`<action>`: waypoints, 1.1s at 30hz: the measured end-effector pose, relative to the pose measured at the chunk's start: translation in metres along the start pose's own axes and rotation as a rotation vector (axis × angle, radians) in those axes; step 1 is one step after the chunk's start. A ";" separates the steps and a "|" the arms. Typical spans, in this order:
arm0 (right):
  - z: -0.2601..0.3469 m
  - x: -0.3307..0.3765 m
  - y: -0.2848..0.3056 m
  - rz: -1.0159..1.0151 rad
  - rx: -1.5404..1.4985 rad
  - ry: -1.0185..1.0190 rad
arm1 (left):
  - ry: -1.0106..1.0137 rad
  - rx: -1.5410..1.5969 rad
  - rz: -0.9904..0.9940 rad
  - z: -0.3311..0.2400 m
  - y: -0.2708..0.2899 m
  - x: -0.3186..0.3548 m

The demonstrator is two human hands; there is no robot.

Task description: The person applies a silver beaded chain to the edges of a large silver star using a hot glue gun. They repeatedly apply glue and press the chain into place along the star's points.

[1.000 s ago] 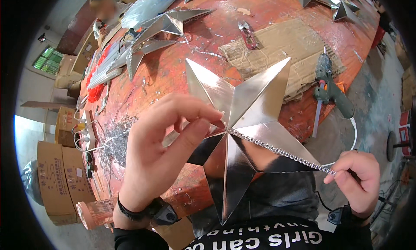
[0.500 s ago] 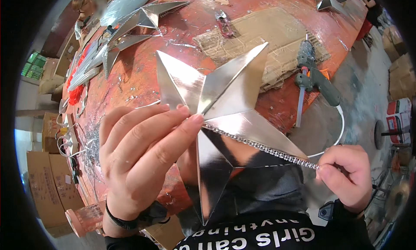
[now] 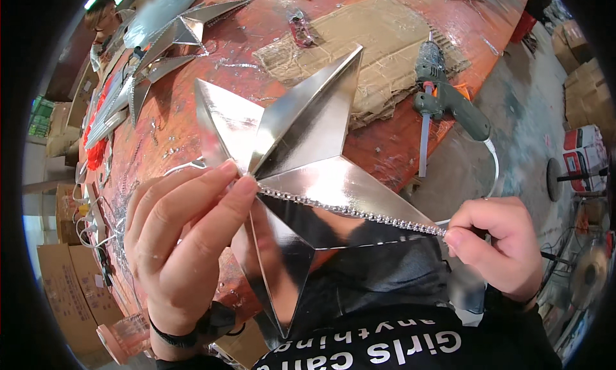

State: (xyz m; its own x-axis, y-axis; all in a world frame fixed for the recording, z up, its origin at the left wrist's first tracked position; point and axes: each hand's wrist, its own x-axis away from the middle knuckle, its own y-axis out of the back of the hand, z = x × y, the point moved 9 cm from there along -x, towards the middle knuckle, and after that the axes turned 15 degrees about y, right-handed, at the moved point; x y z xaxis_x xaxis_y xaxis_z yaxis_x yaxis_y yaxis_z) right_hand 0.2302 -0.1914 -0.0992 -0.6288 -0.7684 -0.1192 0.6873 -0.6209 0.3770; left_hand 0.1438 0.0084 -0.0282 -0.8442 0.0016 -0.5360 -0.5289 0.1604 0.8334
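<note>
A shiny silver five-pointed star (image 3: pixel 308 136) with raised ridges is tilted up in front of me. Across it, from the centre to its right point, runs a silver rhinestone chain (image 3: pixel 346 209). My left hand (image 3: pixel 183 235) is closed at the star's centre, thumb and fingertips pinching the chain's inner end there; what supports the star from behind is hidden. Beyond the right point, my right hand (image 3: pixel 497 245) pinches the chain's other end between thumb and forefinger. The lower points mirror dark clothing.
On the red table (image 3: pixel 224 52) lie a flattened cardboard sheet (image 3: pixel 366 55), red-handled snips (image 3: pixel 299 31) and another silver star (image 3: pixel 173 39). A corded green glue gun (image 3: pixel 439 94) rests by the right edge. Another person (image 3: pixel 102 20) is at the far left; cardboard boxes (image 3: pixel 70 286) stand below.
The whole view has shifted, with table items further left. The star and both hands have moved left a little more than the table; both still pinch the chain, which now bows slightly.
</note>
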 end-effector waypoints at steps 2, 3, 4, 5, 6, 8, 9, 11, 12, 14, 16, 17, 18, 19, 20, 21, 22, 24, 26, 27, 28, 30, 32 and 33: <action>-0.001 0.000 -0.001 0.008 0.004 0.006 | 0.020 0.014 0.004 0.001 -0.001 0.000; -0.001 -0.001 -0.001 0.012 0.006 0.010 | 0.024 0.016 0.007 0.001 -0.001 0.001; -0.002 -0.001 -0.002 0.017 0.006 0.002 | 0.028 0.017 0.010 0.001 -0.001 0.001; -0.002 -0.001 -0.002 0.023 0.006 -0.005 | 0.033 0.019 0.012 0.001 -0.001 0.001; -0.002 -0.001 -0.003 0.029 0.007 -0.013 | 0.034 0.017 0.012 0.001 -0.001 0.001; -0.002 -0.001 -0.003 0.030 0.010 -0.023 | 0.038 0.013 0.013 0.001 -0.001 0.001; -0.002 -0.001 -0.003 0.030 0.012 -0.028 | 0.040 0.009 0.016 0.001 -0.001 0.001; -0.003 0.000 -0.003 0.031 0.005 -0.001 | 0.046 0.000 0.022 0.000 -0.001 0.000; -0.003 0.000 -0.003 0.031 0.001 0.013 | 0.043 -0.001 0.021 0.000 -0.002 0.000; -0.004 0.000 -0.003 0.012 -0.020 -0.046 | 0.037 -0.004 0.020 0.001 -0.002 0.001; -0.005 0.000 -0.003 0.002 -0.032 -0.070 | 0.035 0.011 0.018 0.002 -0.002 0.001; -0.005 0.000 -0.003 0.000 -0.032 -0.066 | 0.034 0.020 0.017 0.002 -0.002 0.001; -0.005 0.001 -0.003 -0.002 -0.032 -0.062 | 0.044 0.027 0.044 0.002 -0.003 0.002; -0.006 0.001 -0.003 -0.007 -0.035 -0.059 | 0.054 0.034 0.071 0.002 -0.003 0.002; -0.006 0.002 -0.003 -0.012 -0.037 -0.055 | 0.064 0.041 0.096 0.002 -0.004 0.002; -0.007 0.003 -0.003 -0.016 -0.039 -0.052 | 0.049 0.032 0.070 0.002 -0.002 0.002; -0.006 0.003 -0.004 -0.024 -0.045 -0.043 | 0.034 0.022 0.043 0.002 -0.003 0.002; -0.007 0.003 -0.003 -0.040 -0.060 -0.025 | 0.027 0.012 0.018 0.002 -0.002 0.001; -0.009 0.004 -0.004 -0.039 -0.082 -0.034 | 0.045 0.009 0.021 0.001 -0.002 0.001; -0.011 0.004 -0.004 -0.038 -0.094 -0.039 | 0.052 0.008 0.021 0.001 -0.002 0.001; -0.013 0.004 -0.005 -0.035 -0.112 -0.049 | 0.060 0.006 0.021 0.001 -0.002 0.001; -0.013 0.005 -0.005 -0.034 -0.132 -0.070 | 0.066 0.013 0.010 0.002 -0.002 0.002; -0.014 0.007 -0.006 -0.037 -0.159 -0.069 | 0.067 0.016 0.003 0.002 -0.001 0.002; -0.015 0.007 -0.007 -0.037 -0.176 -0.068 | 0.070 0.012 0.004 0.002 -0.001 0.002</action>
State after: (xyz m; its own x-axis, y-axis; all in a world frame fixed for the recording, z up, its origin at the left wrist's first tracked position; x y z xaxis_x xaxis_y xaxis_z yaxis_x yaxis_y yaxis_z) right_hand 0.2267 -0.1950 -0.1165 -0.6739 -0.7359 -0.0660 0.7123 -0.6708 0.2064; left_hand 0.1427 0.0106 -0.0308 -0.8508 -0.0663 -0.5213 -0.5244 0.1728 0.8338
